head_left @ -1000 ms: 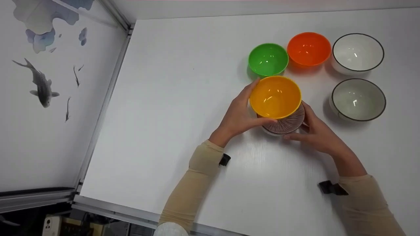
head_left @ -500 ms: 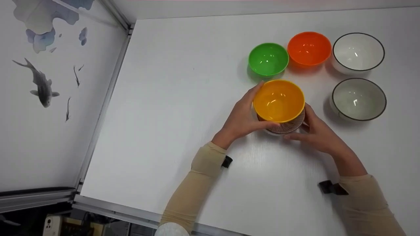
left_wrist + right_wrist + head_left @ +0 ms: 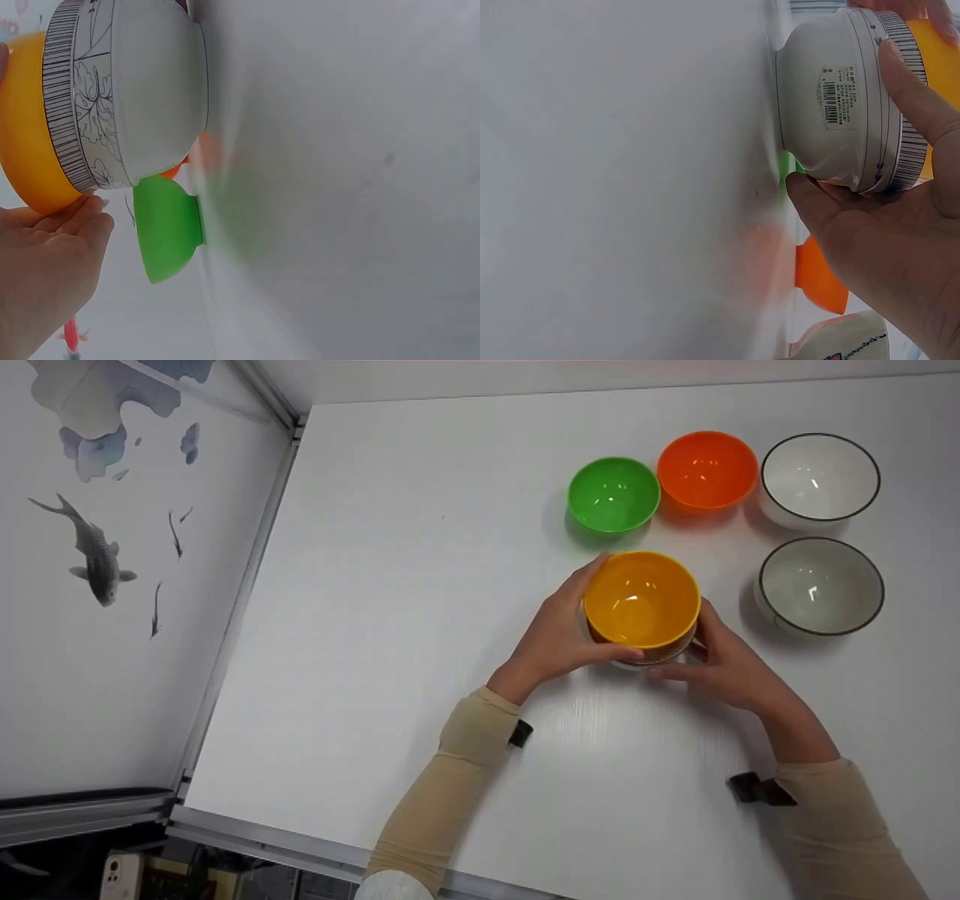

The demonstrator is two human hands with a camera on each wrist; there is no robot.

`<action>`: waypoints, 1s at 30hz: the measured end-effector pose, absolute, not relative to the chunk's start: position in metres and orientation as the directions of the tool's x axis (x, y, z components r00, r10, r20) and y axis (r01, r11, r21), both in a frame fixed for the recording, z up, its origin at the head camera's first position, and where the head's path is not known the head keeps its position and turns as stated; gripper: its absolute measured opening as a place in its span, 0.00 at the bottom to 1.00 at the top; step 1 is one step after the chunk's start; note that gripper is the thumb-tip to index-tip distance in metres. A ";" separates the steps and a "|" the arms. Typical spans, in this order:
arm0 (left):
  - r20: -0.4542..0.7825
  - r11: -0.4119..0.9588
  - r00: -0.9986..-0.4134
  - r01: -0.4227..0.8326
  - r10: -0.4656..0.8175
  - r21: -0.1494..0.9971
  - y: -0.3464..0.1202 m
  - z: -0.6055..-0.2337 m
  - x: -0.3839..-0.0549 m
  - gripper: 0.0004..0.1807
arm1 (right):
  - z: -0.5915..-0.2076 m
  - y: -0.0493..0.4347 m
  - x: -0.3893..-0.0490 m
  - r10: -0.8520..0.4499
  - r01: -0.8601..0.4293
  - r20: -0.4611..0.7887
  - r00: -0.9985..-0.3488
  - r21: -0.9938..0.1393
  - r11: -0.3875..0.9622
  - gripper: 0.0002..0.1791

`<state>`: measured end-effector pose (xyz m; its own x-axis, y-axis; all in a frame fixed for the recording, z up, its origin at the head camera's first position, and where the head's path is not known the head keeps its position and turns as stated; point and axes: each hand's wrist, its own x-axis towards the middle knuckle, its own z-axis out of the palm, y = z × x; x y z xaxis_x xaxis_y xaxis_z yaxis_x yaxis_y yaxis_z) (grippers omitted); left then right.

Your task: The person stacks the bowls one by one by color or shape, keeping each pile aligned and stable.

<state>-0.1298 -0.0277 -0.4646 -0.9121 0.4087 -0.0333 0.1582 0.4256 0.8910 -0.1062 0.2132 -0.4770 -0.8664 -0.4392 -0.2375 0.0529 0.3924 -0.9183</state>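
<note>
My left hand (image 3: 559,634) grips a yellow bowl (image 3: 641,598), thumb along its near side and fingers at its far left. Under it is a finely striped bowl (image 3: 58,97), only its band showing in the left wrist view. That one sits in a white bowl (image 3: 157,86) with a leaf pattern, standing upright on the table. Whether the yellow bowl rests fully inside the striped one, I cannot tell. My right hand (image 3: 724,660) holds the white bowl from the right, its thumb over the patterned band. A barcode label (image 3: 838,95) shows on that bowl's side.
Behind the stack stand a green bowl (image 3: 613,495) and an orange bowl (image 3: 707,470). To the right are a white bowl (image 3: 820,478) and a grey-green bowl (image 3: 821,586), both dark-rimmed. A wall panel with a painted fish (image 3: 97,551) borders the white table (image 3: 375,622) at left.
My left hand has brought the yellow bowl nearer and slightly right, over the striped bowl, covering most of its radial-lined inside. The right hand and the white bowl have stayed in place.
</note>
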 end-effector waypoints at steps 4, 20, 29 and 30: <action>-0.034 0.423 -0.911 0.158 0.412 0.892 -0.027 -0.466 -0.129 0.65 | -0.477 0.213 -0.106 -0.439 0.052 -0.236 -0.867 -0.919 0.390 0.58; -0.045 0.452 -0.902 0.171 0.429 0.876 -0.024 -0.468 -0.127 0.65 | -0.478 0.213 -0.105 -0.441 0.041 -0.218 -0.871 -0.926 0.376 0.56; -0.042 0.465 -0.901 0.182 0.432 0.867 -0.024 -0.470 -0.126 0.65 | -0.479 0.214 -0.105 -0.446 0.036 -0.201 -0.872 -0.936 0.350 0.57; -0.043 0.464 -0.900 0.182 0.433 0.867 -0.024 -0.470 -0.126 0.65 | -0.479 0.214 -0.105 -0.446 0.035 -0.200 -0.872 -0.936 0.351 0.57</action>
